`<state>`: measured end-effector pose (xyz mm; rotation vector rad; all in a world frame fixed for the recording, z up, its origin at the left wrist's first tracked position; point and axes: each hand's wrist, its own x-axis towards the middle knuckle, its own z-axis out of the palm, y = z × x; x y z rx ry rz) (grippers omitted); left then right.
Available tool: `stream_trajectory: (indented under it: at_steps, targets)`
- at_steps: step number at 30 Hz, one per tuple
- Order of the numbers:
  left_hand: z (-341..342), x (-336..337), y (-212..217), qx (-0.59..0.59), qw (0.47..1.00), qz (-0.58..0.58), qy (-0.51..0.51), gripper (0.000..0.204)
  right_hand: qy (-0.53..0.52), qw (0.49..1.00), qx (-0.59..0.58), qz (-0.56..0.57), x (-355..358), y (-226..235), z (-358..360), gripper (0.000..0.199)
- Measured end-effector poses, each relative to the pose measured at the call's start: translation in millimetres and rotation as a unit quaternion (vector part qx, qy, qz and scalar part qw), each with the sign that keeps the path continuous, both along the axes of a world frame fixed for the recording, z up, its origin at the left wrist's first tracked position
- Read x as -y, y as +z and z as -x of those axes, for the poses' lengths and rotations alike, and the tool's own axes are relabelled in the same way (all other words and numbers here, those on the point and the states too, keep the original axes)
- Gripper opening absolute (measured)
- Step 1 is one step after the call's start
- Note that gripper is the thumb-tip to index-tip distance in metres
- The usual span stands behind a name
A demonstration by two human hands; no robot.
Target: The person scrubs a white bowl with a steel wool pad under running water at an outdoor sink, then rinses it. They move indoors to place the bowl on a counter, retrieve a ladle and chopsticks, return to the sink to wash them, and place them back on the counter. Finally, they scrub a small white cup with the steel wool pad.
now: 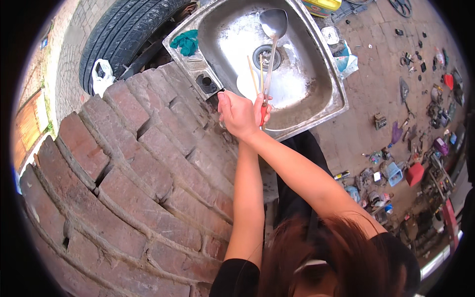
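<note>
My left hand [267, 117] is wrapped around a utensil bundle: a polished steel ladle [275, 30] with a wide bowl and long handle, 2 slim wooden chopsticks [252, 73] and a red handle [262, 113]. The bundle points away from me, over the basin of the stainless-steel sink [299, 74]. The basin is scuffed and stained, with rounded corners; the ladle shaft passes across the round drain [266, 60].

My right hand [237, 115] is curled into a fist beside the sink's near-left corner; I cannot tell whether it grips anything. My forearms cross, and the right wrist hides part of the left.

Surroundings: a crumpled teal cloth [185, 43] on the sink rim; rough mortared brickwork [128, 188] to the left; a grooved rubber tyre [118, 39] and white plastic bag [101, 76] beyond it. Scattered parts, a blue basket [394, 173] and a red plastic piece [414, 174] occupy the ground [351, 133] at right.
</note>
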<state>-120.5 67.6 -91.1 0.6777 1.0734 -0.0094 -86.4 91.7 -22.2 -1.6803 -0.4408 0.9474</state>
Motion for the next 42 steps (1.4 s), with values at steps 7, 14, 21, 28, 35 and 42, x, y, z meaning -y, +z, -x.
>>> stream_trajectory:
  at_steps: [7,14,21,28,35,42]
  targets:
    - [17,-10,-23,-0.030,0.996,0.031,0.078,0.030,0.072,0.992,0.093,-0.040,-7,-5,-2,0.046]
    - [24,-15,-15,-0.058,0.989,0.015,0.133,0.024,0.117,0.993,0.020,-0.020,-7,1,-8,0.041]
    - [32,-4,-3,-0.102,0.977,-0.048,0.183,0.019,-0.152,0.987,0.045,-0.021,20,-25,-17,0.026]
    - [31,32,37,-0.135,0.974,-0.094,0.155,0.015,0.027,0.981,-0.092,0.169,48,-88,-14,0.034]
    - [25,57,52,-0.162,0.971,-0.035,0.173,0.017,-0.021,0.981,-0.016,0.194,15,-163,-45,0.047]
    - [31,30,40,-0.150,0.972,-0.052,0.175,0.016,0.017,0.968,-0.175,0.177,45,-110,-5,0.038]
